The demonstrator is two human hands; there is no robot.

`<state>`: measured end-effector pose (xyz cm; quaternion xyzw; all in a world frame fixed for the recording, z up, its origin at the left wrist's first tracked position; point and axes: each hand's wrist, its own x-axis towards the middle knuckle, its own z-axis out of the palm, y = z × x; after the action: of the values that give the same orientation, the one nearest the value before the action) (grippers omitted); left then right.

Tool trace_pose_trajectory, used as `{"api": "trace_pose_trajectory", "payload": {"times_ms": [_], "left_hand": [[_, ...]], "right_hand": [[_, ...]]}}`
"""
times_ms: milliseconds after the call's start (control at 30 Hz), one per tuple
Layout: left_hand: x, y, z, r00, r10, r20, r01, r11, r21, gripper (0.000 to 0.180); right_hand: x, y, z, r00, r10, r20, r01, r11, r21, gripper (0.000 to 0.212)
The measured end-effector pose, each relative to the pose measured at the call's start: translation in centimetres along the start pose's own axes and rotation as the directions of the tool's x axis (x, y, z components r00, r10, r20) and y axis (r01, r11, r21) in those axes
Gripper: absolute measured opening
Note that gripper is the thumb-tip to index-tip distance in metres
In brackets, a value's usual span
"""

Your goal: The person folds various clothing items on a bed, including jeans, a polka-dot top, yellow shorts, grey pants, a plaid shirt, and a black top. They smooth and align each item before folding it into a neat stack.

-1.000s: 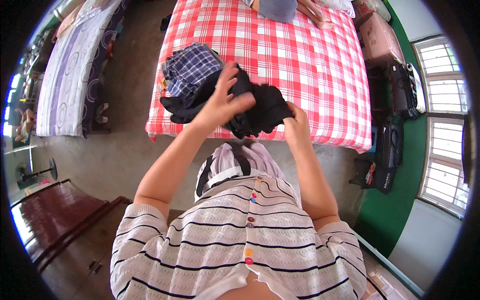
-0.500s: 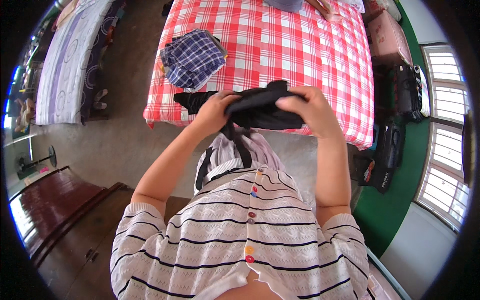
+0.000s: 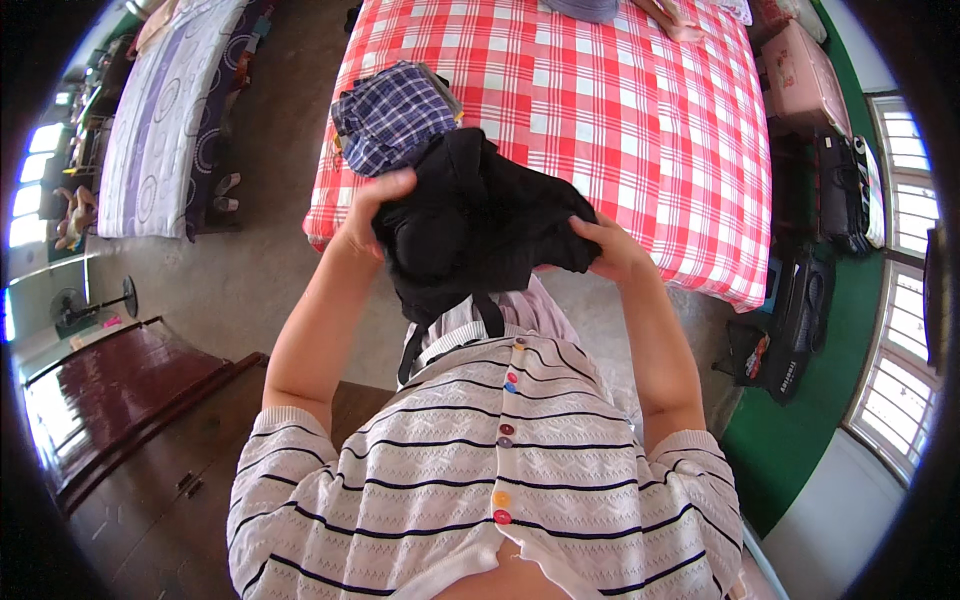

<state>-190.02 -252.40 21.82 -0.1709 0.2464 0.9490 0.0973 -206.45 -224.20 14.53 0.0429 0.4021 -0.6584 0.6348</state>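
A black cloth garment (image 3: 505, 215) is stretched between my two hands above the near edge of the bed. It has a rounded, cup-like part on its left side, and its exact kind is hard to make out. My left hand (image 3: 365, 212) grips its left edge, with the thumb on top and the other fingers hidden behind the cloth. My right hand (image 3: 612, 248) pinches the right end between thumb and fingers. Just beyond my left hand lies a pile of folded clothes, topped by a navy checked garment (image 3: 395, 115), partly overlapped in view by the black cloth.
The bed has a red and white checked sheet (image 3: 650, 150). Another person's foot (image 3: 683, 30) rests on its far part. At left stands a second bed with a patterned cover (image 3: 165, 130), slippers (image 3: 228, 190) beside it. Dark bags (image 3: 795, 320) sit along the right.
My hands have turned and spread the black garment, which was bunched and hanging lower between them. My left hand has moved left to its edge; the right has come slightly lower.
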Motion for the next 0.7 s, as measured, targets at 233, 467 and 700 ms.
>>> {"api": "trace_pose_trajectory", "payload": {"times_ms": [233,467,700], "left_hand": [[0.8,-4.1,-2.0,0.934,-0.090,-0.345,0.356,0.292,0.887,0.044],[0.7,-6.4,-1.5,0.990,0.090,-0.108,-0.116,0.956,-0.270,0.047],[2.9,-4.6,7.6,0.862,0.392,0.320,-0.168,0.818,-0.551,0.054]], "right_hand": [[-0.9,-1.7,-1.0,0.824,-0.515,0.236,0.298,0.748,0.593,0.049],[-5.2,-4.2,3.1,0.938,-0.344,0.047,0.347,0.928,-0.137,0.064],[2.3,2.7,-4.6,0.993,0.042,-0.112,-0.046,0.999,-0.028,0.047]]}}
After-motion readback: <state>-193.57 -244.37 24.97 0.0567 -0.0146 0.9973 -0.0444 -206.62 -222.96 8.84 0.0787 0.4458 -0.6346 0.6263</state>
